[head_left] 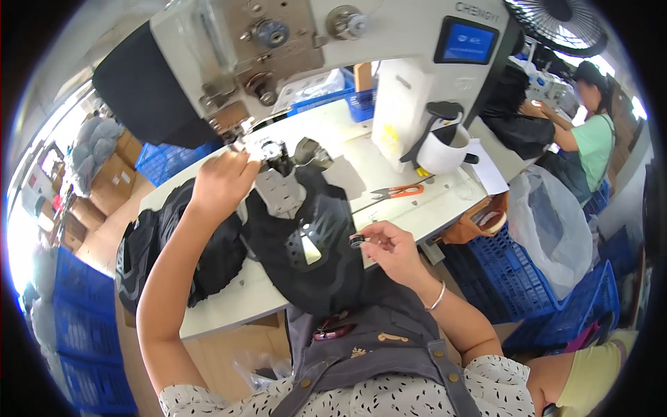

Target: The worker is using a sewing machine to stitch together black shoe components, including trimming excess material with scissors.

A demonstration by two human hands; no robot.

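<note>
My right hand (396, 256), its fingertips pinched together, holds a small dark bobbin (357, 240) with a silvery rim, just right of a black shoe upper (295, 267). My left hand (226, 179) is raised under the head of a sewing machine (306, 42), fingers curled beside the needle area; whatever they grip is too small to see. The shoe upper lies against a metal plate (279, 191) of the machine and hangs over the table's near edge. Orange-handled thread snips (397, 192) rest on the table, beyond my right hand.
More black shoe uppers (208, 254) are piled on the table's left. A white cup-shaped holder (445, 149) stands near the machine's column. Blue crates (493, 274) and a clear plastic bag (556, 229) are at the right. A co-worker (594, 132) sits farther right.
</note>
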